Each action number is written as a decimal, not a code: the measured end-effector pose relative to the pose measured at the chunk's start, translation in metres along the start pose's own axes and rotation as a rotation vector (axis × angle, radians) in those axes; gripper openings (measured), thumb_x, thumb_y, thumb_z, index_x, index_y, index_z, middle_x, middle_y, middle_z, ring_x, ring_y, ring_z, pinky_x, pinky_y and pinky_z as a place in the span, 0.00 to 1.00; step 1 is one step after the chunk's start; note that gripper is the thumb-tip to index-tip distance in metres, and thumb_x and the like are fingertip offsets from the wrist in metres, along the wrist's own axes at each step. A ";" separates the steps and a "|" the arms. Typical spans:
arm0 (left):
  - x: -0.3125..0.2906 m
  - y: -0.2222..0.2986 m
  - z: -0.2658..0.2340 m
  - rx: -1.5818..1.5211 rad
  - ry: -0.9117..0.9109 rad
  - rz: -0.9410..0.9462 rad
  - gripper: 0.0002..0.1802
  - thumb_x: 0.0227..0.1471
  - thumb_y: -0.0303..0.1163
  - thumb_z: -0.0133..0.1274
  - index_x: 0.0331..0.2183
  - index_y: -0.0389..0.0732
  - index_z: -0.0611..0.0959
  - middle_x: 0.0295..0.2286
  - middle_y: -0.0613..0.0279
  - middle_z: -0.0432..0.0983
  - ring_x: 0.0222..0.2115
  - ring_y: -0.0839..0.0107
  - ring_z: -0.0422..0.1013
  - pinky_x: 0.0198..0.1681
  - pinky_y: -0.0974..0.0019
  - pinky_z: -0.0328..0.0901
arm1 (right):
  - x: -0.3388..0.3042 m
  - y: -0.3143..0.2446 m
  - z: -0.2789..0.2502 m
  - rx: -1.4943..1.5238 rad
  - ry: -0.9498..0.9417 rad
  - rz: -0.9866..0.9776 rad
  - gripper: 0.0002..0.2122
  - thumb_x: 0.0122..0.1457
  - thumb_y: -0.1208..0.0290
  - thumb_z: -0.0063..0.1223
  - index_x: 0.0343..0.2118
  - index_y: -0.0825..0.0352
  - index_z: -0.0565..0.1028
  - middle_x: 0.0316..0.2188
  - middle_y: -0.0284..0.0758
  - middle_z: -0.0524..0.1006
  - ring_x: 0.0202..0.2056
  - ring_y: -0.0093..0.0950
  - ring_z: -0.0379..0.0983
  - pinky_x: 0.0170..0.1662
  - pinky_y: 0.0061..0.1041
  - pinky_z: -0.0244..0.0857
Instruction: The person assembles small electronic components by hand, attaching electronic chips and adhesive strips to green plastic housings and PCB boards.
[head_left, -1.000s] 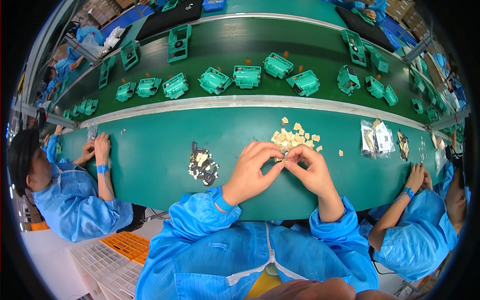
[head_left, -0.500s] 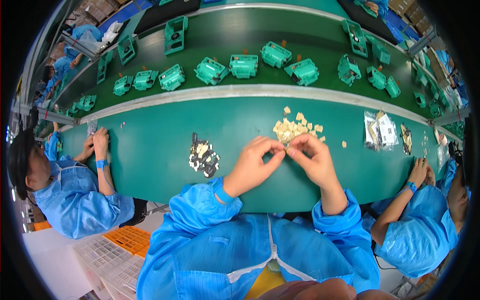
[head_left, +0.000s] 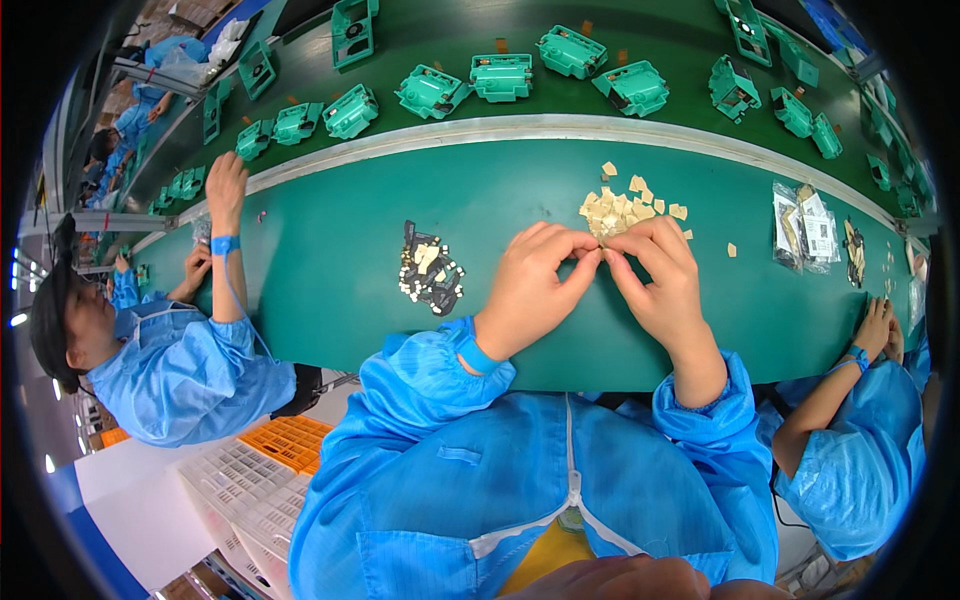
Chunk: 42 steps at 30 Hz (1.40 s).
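My left hand [head_left: 537, 285] and my right hand [head_left: 660, 275] meet fingertip to fingertip over the green table [head_left: 340, 230]. Both pinch one tiny piece between thumbs and forefingers; it is too small and too covered to name. Just beyond the fingertips lies a heap of small cream-coloured flat pieces [head_left: 612, 212], some strewn singly around it. Left of my left hand is a loose pile of small black parts [head_left: 436, 290] mixed with white bits and a few cream pieces.
Beyond the table's pale metal rail [head_left: 500, 128], several teal plastic housings [head_left: 502, 78] stand on a green line. Clear bags with papers [head_left: 805, 230] lie at the right. Co-workers in blue sit at the left [head_left: 190, 370] and right [head_left: 860, 450]. Crates [head_left: 285, 442] stand at lower left.
The view has shifted, so the table sits higher and further right. My hands stay together, pinching. The left co-worker has raised one hand toward the rail.
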<state>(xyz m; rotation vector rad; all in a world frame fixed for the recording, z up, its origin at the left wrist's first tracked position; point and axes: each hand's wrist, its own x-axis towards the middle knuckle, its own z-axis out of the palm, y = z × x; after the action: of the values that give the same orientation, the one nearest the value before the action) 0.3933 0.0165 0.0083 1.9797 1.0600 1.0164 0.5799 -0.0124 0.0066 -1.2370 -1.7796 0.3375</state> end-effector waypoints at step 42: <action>0.004 0.005 0.024 0.193 -0.030 0.154 0.05 0.48 0.24 0.63 0.32 0.40 0.86 0.28 0.63 0.81 0.31 0.62 0.75 0.38 0.60 0.65 | -0.005 0.026 -0.013 -0.046 0.069 0.012 0.07 0.46 0.84 0.59 0.28 0.70 0.73 0.27 0.39 0.73 0.31 0.38 0.71 0.35 0.35 0.68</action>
<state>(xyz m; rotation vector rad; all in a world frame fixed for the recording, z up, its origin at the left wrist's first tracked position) 0.4173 0.0133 0.0017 2.2543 1.0354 0.9924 0.6062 -0.0083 -0.0055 -1.2770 -1.7304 0.2591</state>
